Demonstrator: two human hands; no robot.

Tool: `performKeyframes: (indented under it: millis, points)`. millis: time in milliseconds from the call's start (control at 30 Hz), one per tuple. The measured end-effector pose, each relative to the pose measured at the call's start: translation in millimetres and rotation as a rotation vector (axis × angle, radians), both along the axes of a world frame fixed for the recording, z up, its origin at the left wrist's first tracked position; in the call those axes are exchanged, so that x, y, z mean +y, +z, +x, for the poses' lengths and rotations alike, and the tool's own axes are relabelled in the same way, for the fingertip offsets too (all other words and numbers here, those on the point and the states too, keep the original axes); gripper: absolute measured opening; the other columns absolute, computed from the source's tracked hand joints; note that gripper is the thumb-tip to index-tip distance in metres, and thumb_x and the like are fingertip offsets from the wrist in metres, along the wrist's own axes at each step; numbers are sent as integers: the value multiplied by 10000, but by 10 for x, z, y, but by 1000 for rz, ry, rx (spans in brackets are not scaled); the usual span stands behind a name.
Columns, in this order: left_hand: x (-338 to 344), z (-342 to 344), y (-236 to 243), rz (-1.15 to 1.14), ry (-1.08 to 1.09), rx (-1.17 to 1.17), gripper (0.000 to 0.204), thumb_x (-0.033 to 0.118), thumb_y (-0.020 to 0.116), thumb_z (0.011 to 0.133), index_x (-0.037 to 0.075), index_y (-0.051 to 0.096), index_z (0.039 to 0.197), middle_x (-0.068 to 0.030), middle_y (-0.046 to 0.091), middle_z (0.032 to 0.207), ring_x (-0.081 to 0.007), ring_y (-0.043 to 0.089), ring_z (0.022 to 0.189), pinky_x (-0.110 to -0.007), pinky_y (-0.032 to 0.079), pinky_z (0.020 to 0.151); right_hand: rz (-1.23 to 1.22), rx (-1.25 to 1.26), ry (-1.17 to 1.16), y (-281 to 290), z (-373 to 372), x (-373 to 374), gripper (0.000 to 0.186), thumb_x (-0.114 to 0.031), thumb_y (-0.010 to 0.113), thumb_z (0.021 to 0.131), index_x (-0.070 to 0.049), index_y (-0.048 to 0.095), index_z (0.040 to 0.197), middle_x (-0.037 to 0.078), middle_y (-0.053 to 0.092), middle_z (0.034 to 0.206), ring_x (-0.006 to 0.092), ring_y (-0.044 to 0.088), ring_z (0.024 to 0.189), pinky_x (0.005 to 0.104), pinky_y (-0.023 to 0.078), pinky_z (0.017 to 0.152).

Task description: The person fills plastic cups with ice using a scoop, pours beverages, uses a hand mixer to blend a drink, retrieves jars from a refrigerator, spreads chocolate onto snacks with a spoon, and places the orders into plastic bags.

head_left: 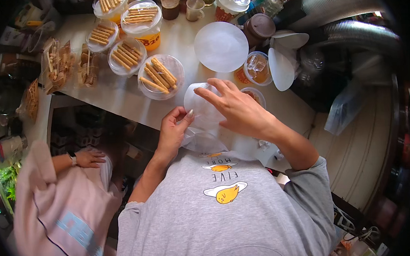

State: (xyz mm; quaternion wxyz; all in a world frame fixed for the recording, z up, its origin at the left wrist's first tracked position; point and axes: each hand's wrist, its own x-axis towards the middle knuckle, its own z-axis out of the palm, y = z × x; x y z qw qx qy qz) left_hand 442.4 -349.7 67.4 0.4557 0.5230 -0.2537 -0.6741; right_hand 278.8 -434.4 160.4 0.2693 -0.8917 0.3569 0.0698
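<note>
My left hand (173, 130) pinches the left edge of a frosted, translucent round plastic piece (201, 110) between thumb and fingers. It looks like a lid or shallow cup; its exact kind is hard to make out. Over its far right side, my right hand (241, 106) reaches with fingers spread, the fingertips at its upper rim and the thumb apart. Close to my shirt, below the piece, lies a clear plastic item (201, 141), partly hidden. Just beyond my hands stands a clear-lidded tub (178, 93) with wafer rolls on top. Under my right wrist, another small container (255, 96) is partly covered.
Several more tubs with wafer rolls (128, 56) stand at the far left. Beyond my hands are a white round disc (221, 47), an iced drink cup (257, 68) and a brown-lidded jar (261, 27). Silver ducts (347, 4) run at right. A person in pink (69, 211) is at left.
</note>
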Motion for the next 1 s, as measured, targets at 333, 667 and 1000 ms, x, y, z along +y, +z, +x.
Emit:
performKeyframes:
  millis: [333, 667, 1000]
  points:
    - [-55, -38, 41, 51, -10, 55, 142, 150, 614, 829, 38, 578, 908, 15, 569, 816, -39, 487, 738, -188, 394, 692, -163, -65, 44, -159, 22, 55, 680, 68, 623, 604, -71, 376, 1223, 257, 397, 1163, 462, 456, 1032, 444, 493, 761]
    - [-143, 23, -102, 200, -62, 256, 124, 126, 608, 805, 53, 578, 901, 22, 573, 815, -55, 485, 706, -203, 381, 642, -127, 93, 58, -209, 194, 4, 671, 22, 654, 587, -53, 387, 1198, 218, 428, 1101, 424, 479, 988, 450, 504, 697]
    - [106, 310, -29, -9, -92, -359, 172, 167, 612, 827, 21, 556, 899, -52, 589, 835, -112, 540, 811, -248, 420, 753, -219, -529, -812, 163, -996, -650, 212, -162, 625, 798, -20, 618, 955, 92, 649, 842, 148, 615, 757, 267, 490, 688]
